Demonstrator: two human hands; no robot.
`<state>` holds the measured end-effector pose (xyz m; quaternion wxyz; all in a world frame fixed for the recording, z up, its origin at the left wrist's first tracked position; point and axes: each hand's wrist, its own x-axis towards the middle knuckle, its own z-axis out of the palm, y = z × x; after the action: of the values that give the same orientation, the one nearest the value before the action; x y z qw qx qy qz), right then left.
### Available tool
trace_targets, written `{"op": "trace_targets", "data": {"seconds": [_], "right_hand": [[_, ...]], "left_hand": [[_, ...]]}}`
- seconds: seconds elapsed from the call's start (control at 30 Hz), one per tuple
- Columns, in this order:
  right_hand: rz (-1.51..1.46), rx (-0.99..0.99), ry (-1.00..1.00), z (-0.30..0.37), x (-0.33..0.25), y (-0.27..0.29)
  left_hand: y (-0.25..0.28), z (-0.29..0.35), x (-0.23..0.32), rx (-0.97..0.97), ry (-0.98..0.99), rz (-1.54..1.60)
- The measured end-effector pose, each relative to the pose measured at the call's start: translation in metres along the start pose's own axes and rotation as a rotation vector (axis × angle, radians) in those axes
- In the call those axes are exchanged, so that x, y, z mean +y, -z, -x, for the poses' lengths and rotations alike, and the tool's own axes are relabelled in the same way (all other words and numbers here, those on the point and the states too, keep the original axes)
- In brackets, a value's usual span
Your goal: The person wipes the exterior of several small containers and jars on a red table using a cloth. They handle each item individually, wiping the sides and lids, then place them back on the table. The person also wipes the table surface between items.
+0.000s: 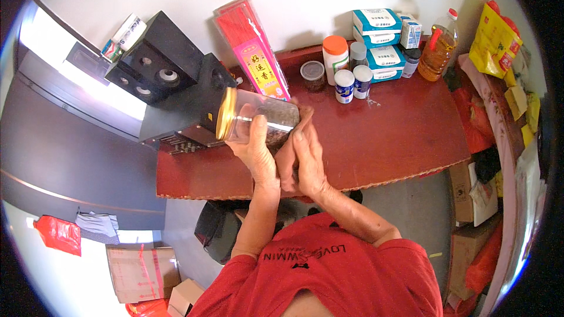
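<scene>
At the left, a black speaker (161,61) stands near the window, carrying a white carton (129,30) with dark lettering. Next comes the gold lid (224,114) of a clear jar (276,114), held up over the left part of the red worktop (388,135). The jar lies on its side, its long axis running roughly left to right, lid leftward, base rightward, dark contents inside. The left hand (258,158) grips it, thumb across the near side; no readable label shows on the jar. Behind it leans a packet of red sticks (252,53), its pink and yellow label bearing large dark characters. The right hand (308,164) sits at the base end, nearer the base than the lid; whether its grip is closed I cannot tell. Farther right stand a white bottle (336,61) with an orange cap, blue-and-white tubs (345,87), teal-and-white packs (385,61) printed with dark characters, a bottle of amber liquid (437,47) and a printed yellow bag (492,41).
</scene>
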<state>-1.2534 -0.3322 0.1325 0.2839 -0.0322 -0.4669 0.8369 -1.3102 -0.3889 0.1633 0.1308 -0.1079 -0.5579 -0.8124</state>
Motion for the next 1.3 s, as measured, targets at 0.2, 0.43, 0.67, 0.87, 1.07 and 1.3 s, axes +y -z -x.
{"op": "trace_targets", "data": {"seconds": [0.2,0.43,0.67,0.87,1.07,1.3], "right_hand": [[0.23,-0.336,-0.255,0.049,0.0,0.013],[0.736,-0.184,0.449,0.042,-0.028,0.009],[1.013,-0.251,0.557,0.01,-0.067,-0.018],[0.208,-0.486,0.061,-0.031,-0.084,-0.013],[0.534,-0.556,0.152,-0.042,-0.072,0.008],[0.171,-0.153,-0.328,0.005,-0.031,0.025]], "left_hand": [[0.027,-0.012,0.001,-0.087,0.147,0.359],[0.056,-0.001,-0.02,-0.357,0.139,0.115],[0.054,0.022,-0.004,-0.245,0.288,0.123],[0.061,0.04,0.002,-0.524,0.229,0.243],[0.048,0.025,0.024,-0.619,-0.548,-0.349],[0.061,0.028,0.002,-0.514,-0.207,-0.09]]}}
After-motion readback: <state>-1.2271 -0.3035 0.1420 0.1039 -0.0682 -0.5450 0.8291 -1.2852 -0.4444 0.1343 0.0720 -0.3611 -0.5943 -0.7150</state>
